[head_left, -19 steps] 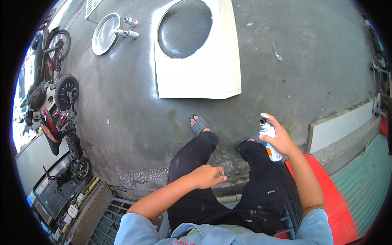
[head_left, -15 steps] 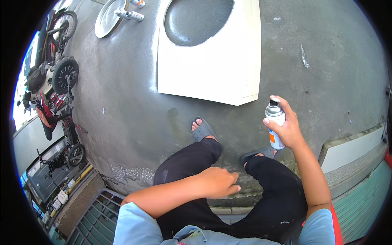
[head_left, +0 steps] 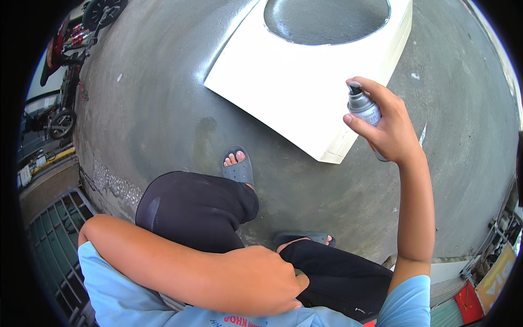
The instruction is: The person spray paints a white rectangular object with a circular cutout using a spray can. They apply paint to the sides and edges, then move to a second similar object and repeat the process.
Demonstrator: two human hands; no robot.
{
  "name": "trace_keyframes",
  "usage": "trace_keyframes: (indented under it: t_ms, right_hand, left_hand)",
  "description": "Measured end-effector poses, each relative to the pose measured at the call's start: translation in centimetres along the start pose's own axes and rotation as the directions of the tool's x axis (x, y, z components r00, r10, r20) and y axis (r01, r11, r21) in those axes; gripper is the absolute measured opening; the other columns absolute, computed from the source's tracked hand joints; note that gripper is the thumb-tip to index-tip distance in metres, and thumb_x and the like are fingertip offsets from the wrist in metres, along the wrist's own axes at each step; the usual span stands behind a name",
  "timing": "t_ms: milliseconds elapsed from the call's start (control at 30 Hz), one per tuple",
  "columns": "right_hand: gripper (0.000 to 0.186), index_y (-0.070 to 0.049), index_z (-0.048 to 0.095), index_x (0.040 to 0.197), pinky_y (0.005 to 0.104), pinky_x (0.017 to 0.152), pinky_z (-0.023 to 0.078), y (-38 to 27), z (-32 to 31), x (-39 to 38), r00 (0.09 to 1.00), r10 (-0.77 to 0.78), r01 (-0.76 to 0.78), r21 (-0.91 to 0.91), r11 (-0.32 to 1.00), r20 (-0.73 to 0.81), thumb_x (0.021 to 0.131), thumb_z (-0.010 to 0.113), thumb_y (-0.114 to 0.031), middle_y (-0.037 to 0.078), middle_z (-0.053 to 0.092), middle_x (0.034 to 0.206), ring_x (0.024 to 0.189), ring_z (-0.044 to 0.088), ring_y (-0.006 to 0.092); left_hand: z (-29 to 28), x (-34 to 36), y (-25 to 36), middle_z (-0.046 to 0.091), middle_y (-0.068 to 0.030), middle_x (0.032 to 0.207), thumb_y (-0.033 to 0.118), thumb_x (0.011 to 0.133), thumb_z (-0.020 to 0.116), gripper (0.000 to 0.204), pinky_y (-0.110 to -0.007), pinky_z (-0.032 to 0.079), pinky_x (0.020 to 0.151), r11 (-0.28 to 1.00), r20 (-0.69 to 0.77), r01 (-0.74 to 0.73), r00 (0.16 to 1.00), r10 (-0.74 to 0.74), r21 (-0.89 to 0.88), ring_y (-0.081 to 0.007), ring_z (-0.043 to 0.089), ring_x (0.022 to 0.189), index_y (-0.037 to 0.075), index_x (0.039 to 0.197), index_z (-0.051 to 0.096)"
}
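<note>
My right hand (head_left: 389,120) is wrapped round a spray can (head_left: 364,109) with a silver top and black nozzle. Its index finger rests on the nozzle, and the can leans slightly above the near right edge of a white panel (head_left: 283,82). This panel lies on the ground, with folded side edges and a large round opening that shows grey floor through it. My left hand (head_left: 267,275) is closed in a loose curl in front of my lap, back upward. Nothing shows in it, though its palm is hidden.
Whitish overspray (head_left: 226,43) marks the concrete floor beside the panel's left edge. My sandalled feet stand just short of the panel. Parked motorbikes (head_left: 65,82) line the far left, above a metal grating (head_left: 60,229). A red object (head_left: 468,302) stands at the lower right.
My right hand has raised the spray can and brought it over the panel's near right edge. The view has turned, so the panel appears tilted and farther right. My left arm is drawn nearer my body.
</note>
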State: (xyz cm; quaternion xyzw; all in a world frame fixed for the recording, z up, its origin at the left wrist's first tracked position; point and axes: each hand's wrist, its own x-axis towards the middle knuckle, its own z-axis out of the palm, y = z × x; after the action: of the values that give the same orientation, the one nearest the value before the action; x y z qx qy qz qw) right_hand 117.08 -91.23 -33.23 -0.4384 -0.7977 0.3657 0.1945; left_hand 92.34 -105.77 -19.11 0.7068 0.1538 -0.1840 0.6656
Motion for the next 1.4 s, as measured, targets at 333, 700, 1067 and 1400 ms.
trace_keyframes:
  t_ms: [333, 700, 1067, 1400]
  right_hand:
    - [0.060, -0.018, 0.064, 0.143, 0.0477, 0.102, 0.058, 0.8, 4.8, 10.2, 0.985, -0.168, 0.165, -0.080, 0.983, -0.028, 0.088, 0.080, -0.037, 0.019, 0.074, 0.123, 0.113, 0.072, 0.0361]
    - [0.060, -0.022, 0.064, 0.144, 0.0473, 0.099, 0.059, 1.7, 5.7, 11.5, 0.994, -0.109, 0.103, -0.154, 0.983, -0.028, 0.085, 0.078, -0.030, 0.016, 0.075, 0.124, 0.109, 0.073, 0.0342]
    - [0.056, -0.018, 0.065, 0.139, 0.0463, 0.095, 0.058, 1.4, 1.8, 9.2, 0.996, -0.085, 0.078, -0.225, 0.971, -0.020, 0.085, 0.076, -0.025, 0.016, 0.075, 0.117, 0.105, 0.072, 0.0344]
    - [0.062, -0.021, 0.064, 0.143, 0.0485, 0.097, 0.059, 1.9, 6.7, 14.2, 0.981, -0.180, 0.162, -0.206, 0.965, -0.070, 0.085, 0.079, -0.036, 0.017, 0.074, 0.127, 0.110, 0.074, 0.0360]
  left_hand:
    - [-0.9, -0.3, 1.9, 0.066, -0.0141, 0.069, 0.042, 0.111, 0.050, 0.043, -0.044, 0.056, 0.052, 0.999, 0.033, 0.038, 0.999, -0.038, 0.007, -0.0341, 0.070, 0.059, 0.001, 0.103, 0.059]
    - [0.9, -0.9, 1.7, 0.062, -0.0108, 0.061, 0.041, 0.109, 0.054, 0.042, -0.042, 0.054, 0.048, 0.999, -0.146, -0.049, 0.988, 0.052, 0.022, -0.0315, 0.068, 0.053, 0.002, 0.097, 0.061]
    - [1.0, -0.8, 2.1, 0.062, -0.0121, 0.062, 0.040, 0.109, 0.055, 0.041, -0.044, 0.055, 0.049, 0.999, -0.095, -0.048, 0.994, 0.049, 0.009, -0.0326, 0.068, 0.055, 0.001, 0.097, 0.060]
    - [1.6, -0.5, 2.3, 0.065, -0.0128, 0.066, 0.037, 0.110, 0.054, 0.038, -0.045, 0.055, 0.051, 0.996, -0.107, -0.089, 0.990, 0.087, -0.008, -0.0339, 0.070, 0.057, 0.001, 0.102, 0.061]
